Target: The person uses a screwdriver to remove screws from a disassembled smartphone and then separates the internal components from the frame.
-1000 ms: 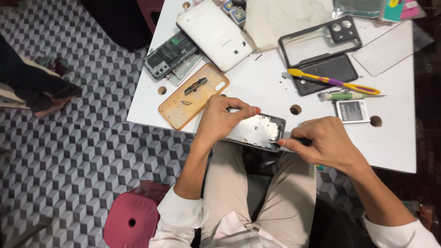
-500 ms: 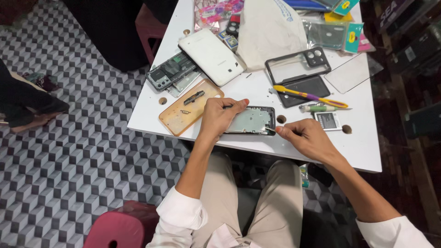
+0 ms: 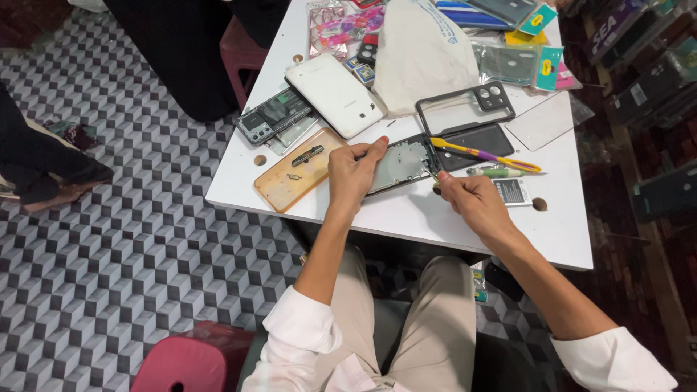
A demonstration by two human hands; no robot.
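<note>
An opened phone frame [image 3: 404, 162] lies flat on the white table [image 3: 435, 218]. My left hand [image 3: 351, 174] presses on its left end, fingers curled over the edge. My right hand [image 3: 466, 197] is closed on a thin tool whose tip meets the frame's right edge. A yellow and purple tool [image 3: 485, 154] lies just beyond, next to a green-handled screwdriver [image 3: 495, 173] and a small battery [image 3: 514, 191].
An orange phone case [image 3: 298, 171], a white back cover [image 3: 334, 94], a phone body [image 3: 273, 116], a black case [image 3: 465, 109], a white bag [image 3: 422, 51] and packaged cases crowd the table's far side. A red stool [image 3: 190, 361] stands near my left knee on the patterned floor.
The phone frame has gone from my lap edge up onto the table, farther from me. Both hands moved with it, and the view shifted toward the table's far end.
</note>
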